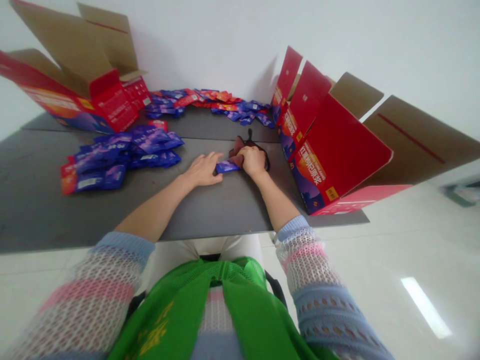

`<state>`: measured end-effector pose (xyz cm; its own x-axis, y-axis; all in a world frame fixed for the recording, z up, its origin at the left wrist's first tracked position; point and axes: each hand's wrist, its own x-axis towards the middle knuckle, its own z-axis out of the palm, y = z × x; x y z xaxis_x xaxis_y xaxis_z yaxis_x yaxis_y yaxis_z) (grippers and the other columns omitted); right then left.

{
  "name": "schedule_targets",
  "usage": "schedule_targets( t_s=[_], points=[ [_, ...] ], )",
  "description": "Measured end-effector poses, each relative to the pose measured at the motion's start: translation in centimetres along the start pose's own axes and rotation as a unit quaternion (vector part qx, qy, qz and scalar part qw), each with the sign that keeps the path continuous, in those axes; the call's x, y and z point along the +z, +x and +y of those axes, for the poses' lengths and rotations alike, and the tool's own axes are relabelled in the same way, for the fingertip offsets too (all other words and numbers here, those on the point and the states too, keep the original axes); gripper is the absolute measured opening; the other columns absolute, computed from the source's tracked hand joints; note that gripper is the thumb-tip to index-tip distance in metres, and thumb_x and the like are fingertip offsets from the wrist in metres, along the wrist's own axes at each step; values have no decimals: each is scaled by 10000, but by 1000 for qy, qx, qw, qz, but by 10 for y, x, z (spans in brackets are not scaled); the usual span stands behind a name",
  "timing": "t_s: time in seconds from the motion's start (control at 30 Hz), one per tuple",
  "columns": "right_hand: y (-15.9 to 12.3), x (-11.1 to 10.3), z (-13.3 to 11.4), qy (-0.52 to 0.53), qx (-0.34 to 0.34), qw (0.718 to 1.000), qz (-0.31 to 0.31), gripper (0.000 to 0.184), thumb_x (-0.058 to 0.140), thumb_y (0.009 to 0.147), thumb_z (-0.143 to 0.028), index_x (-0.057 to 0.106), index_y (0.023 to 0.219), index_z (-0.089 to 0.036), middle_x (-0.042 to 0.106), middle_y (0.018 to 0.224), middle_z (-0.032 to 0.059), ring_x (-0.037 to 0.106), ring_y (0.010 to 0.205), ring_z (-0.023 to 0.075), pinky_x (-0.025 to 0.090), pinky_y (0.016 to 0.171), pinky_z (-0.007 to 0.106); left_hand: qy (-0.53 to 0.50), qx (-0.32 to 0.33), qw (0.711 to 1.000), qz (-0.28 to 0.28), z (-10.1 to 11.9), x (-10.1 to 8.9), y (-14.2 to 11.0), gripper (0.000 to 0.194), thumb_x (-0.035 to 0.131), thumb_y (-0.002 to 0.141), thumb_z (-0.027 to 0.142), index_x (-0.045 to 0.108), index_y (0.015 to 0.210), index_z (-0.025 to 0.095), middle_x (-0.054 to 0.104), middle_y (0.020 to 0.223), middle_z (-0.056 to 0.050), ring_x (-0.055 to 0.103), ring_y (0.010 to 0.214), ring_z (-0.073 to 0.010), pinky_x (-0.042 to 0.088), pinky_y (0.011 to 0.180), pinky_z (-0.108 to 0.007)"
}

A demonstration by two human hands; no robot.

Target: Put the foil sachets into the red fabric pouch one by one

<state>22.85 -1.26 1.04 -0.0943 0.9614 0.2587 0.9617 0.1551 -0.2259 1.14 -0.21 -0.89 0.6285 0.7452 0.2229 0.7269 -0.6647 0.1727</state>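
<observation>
On the grey table, a purple packet (228, 167) lies flat between my hands. My left hand (204, 169) has its thumb and fingertips closed about the packet's left end. My right hand (253, 161) is closed on a brownish-pink cloth-like piece (236, 150), which overlaps the packet's right end. Behind and beside the right hand is a dark pouch-like item (264, 153) with a small black loop; the hand covers much of it, so its exact kind is unclear. A pile of purple packets (131, 147) rests to the left of my left hand.
A curved row of purple and red packets (202, 97) runs along the back near the wall. An open red carton (116, 102) stands at the back left. More open red cartons (318, 160) line the right side, their flaps sticking up. The table's front edge (221, 235) is close to my body.
</observation>
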Motion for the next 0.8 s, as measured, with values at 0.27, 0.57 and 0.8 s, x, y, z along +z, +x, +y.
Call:
schedule_targets(
  t_s=[0.27,0.57,0.8],
  points=[
    [-2,-10,38,21,163,986,6,299,534,943,-349,785,1090,-280,730,1169,108,593,1175,348,428,990,516,66,14,998,-11,2,2,4,362,434,895,246,621,1171,104,658,1123,-192,651,1047,-325,456,951,-424],
    [-16,-6,-3,66,-25,987,143,626,383,844,-135,497,1458,-171,508,1512,80,415,1403,266,338,1153,394,-505,-194,839,46,-37,16,10,345,542,931,461,628,808,151,650,583,-80,668,544,-232,563,636,-353],
    [-28,-33,-5,48,-39,991,118,659,358,943,-356,323,1580,-189,393,1586,107,287,1480,410,326,1145,539,-707,-226,665,77,-36,3,15,169,641,888,192,715,1000,89,755,839,-111,751,926,-266,575,929,-424]
  ],
)
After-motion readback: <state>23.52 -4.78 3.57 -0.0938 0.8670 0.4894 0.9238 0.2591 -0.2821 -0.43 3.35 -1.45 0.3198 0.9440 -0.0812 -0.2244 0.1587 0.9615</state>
